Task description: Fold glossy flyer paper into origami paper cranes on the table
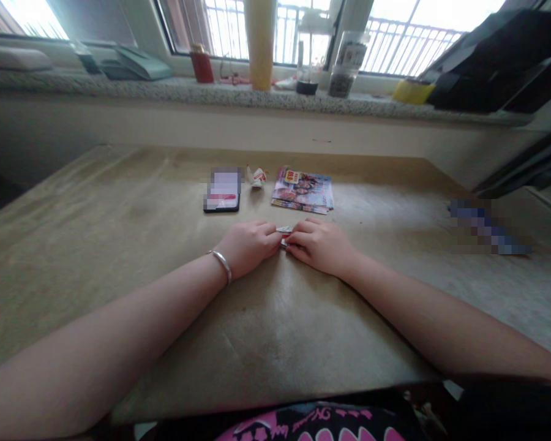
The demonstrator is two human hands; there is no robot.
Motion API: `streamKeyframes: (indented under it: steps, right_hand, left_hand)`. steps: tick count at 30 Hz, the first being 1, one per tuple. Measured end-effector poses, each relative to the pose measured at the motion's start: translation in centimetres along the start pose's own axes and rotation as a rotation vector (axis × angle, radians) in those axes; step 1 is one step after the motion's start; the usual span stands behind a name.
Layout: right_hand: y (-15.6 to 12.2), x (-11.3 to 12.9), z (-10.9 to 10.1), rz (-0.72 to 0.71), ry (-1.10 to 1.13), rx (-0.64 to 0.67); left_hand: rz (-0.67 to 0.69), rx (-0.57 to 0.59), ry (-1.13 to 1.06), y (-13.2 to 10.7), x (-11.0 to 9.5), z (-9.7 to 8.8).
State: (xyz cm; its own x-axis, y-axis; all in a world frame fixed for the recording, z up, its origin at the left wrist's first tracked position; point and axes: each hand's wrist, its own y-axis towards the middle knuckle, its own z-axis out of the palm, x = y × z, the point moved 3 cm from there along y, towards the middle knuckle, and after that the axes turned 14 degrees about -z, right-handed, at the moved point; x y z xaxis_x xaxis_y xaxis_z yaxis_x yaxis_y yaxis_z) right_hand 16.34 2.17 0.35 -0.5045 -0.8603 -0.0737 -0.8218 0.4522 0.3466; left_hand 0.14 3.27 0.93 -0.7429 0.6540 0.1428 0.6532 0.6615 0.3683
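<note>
My left hand (pixel 252 246), with a silver bangle at its wrist, and my right hand (pixel 321 246) meet over the middle of the table. Between their fingertips is a small piece of folded paper (pixel 284 231), white with some red; most of it is hidden by the fingers. Both hands are closed on it, pressing it close to the tabletop. Just beyond them lies a stack of colourful printed leaflets (pixel 305 191). A small folded paper shape (pixel 258 177), white with red print, stands left of the stack.
A phone (pixel 223 191) with a blurred screen lies beyond my left hand on the table (pixel 239 343). A blurred bluish item (pixel 487 228) lies at the far right. Along the granite windowsill (pixel 239 92) stand a red bottle (pixel 202 64), a yellow cylinder (pixel 261 46) and clear containers.
</note>
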Motion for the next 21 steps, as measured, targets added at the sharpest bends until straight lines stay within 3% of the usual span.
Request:
streamKeyframes:
  steps: [11,21]
  right_hand:
    - [0.1,0.2,0.1,0.009,-0.047,0.028]
    - [0.3,-1.0,0.7,0.284,0.125,0.051]
  left_hand:
    - [0.022,0.027,-0.051,-0.1,0.3,-0.1]
    - [0.094,0.011,-0.096,-0.4,0.8,-0.1]
